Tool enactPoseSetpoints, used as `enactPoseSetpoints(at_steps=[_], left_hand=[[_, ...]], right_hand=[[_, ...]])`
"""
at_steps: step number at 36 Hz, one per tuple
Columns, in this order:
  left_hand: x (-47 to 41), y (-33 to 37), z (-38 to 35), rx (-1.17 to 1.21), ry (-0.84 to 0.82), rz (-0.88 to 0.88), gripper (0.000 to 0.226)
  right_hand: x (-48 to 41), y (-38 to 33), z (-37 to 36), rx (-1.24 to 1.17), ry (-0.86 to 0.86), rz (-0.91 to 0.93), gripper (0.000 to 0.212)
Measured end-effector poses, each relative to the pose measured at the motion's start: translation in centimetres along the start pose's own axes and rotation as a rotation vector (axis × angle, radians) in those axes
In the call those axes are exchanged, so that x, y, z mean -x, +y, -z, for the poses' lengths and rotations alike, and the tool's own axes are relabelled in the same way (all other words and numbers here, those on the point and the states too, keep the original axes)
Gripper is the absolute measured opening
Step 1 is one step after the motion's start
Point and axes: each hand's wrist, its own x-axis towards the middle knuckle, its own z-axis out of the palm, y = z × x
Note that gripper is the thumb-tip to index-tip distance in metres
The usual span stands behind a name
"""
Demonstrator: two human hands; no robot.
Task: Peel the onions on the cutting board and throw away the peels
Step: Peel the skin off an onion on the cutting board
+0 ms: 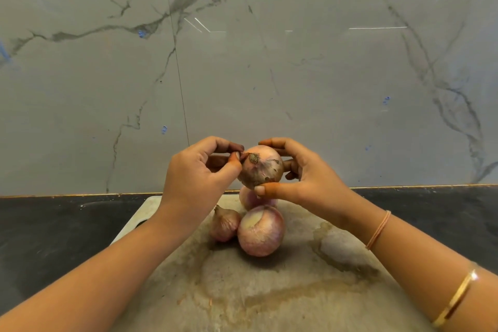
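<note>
Peeling is at its start: we find the right hand (304,178) curled round one onion (260,167), raised above the cutting board (296,291), while the left hand (196,175) pinches skin at its root end. Three other onions (260,230) lie below (one half hidden). Next, we judge, a firm pull outward.

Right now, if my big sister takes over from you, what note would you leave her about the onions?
Right hand grips the held onion above the cutting board. Left hand pinches its dry skin at the root end.
On the board: large onion, small onion, third onion partly hidden behind them.
Done: nothing clearly peeled; no loose peels in view.
Left: peel the onions, then throw away the peels. No bin in view.
</note>
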Motion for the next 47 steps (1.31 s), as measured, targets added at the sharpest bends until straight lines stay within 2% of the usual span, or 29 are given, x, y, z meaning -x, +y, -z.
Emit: enactPoseSetpoints(at_steps=[9,13,17,20,23,29,33,36,40,47], left_hand=[[-1.1,-1.2,1.2,-0.009,0.058,0.073,0.017],[-1.4,-1.9,1.6,-0.101,0.041,0.094,0.019],[-0.8,-1.1,1.2,-0.122,-0.036,0.007,0.029],[-0.3,0.1,0.8,-0.018,-0.080,-0.049,0.016],[-0.1,0.4,0.6,-0.040,-0.121,-0.134,0.019],[-0.2,0.0,0.5,-0.074,-0.087,-0.159,0.014],[-0.2,-0.5,0.0,-0.095,-0.048,-0.204,0.009],[-0.2,-0.5,-0.2,-0.101,-0.016,-0.233,0.019],[-0.3,-0.3,-0.2,-0.134,0.000,-0.259,0.024],[-0.4,-0.1,0.0,-0.199,0.021,-0.216,0.024]], right_hand=[[0.1,0.1,0.6,-0.128,-0.060,-0.028,0.063],[0.1,0.1,0.7,-0.228,-0.061,-0.023,0.061],[0.2,0.0,0.7,-0.267,-0.053,-0.039,0.062],[0.2,-0.1,0.6,-0.247,-0.060,-0.045,0.066],[0.2,-0.2,0.4,-0.228,-0.072,-0.041,0.063],[0.4,-0.2,0.2,-0.215,-0.054,-0.027,0.050],[0.3,-0.3,-0.4,-0.193,-0.027,-0.017,0.051],[0.3,-0.5,-1.0,-0.145,-0.021,-0.017,0.055],[0.3,-0.8,-1.5,-0.079,-0.031,-0.015,0.074],[0.3,-1.4,-1.9,-0.021,0.021,0.024,0.079]])
